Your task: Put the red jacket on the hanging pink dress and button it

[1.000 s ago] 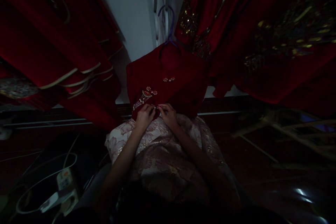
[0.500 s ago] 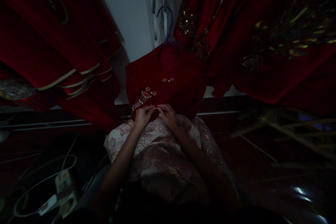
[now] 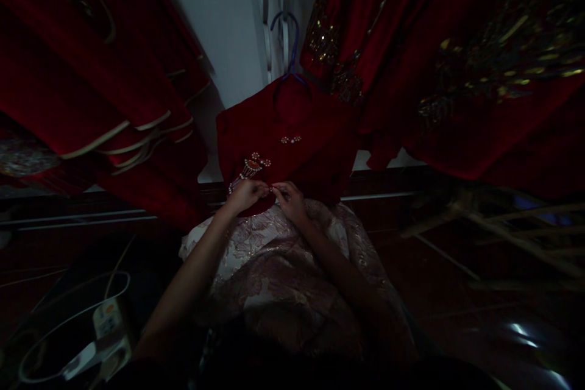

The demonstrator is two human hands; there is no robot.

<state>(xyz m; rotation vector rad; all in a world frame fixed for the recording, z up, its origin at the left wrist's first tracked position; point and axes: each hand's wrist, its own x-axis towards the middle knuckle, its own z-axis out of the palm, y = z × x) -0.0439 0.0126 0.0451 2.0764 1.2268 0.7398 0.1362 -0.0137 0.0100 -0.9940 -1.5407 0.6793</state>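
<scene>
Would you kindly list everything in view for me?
Red top: one, red, centre
Clothes hanger: one, purple, in top
Linked strips: at least two, grey, above
Tasselled ornament: one, red-white, top's front
Small ornament: one, pale, top's front
Trimmed garments: several, red, picture left
Sequinned garments: count unclear, red-gold, right
Floral fabric: one, white-pink, lower centre
Power strip: one, whitish, lower left
Cables: several, pale, lower left
Slatted frame: one, brown, right
Wall: one, pale, behind
Floor: one, dark red, beneath
Left hand: one, bare, at top's lower edge
Right hand: one, bare, beside left
</scene>
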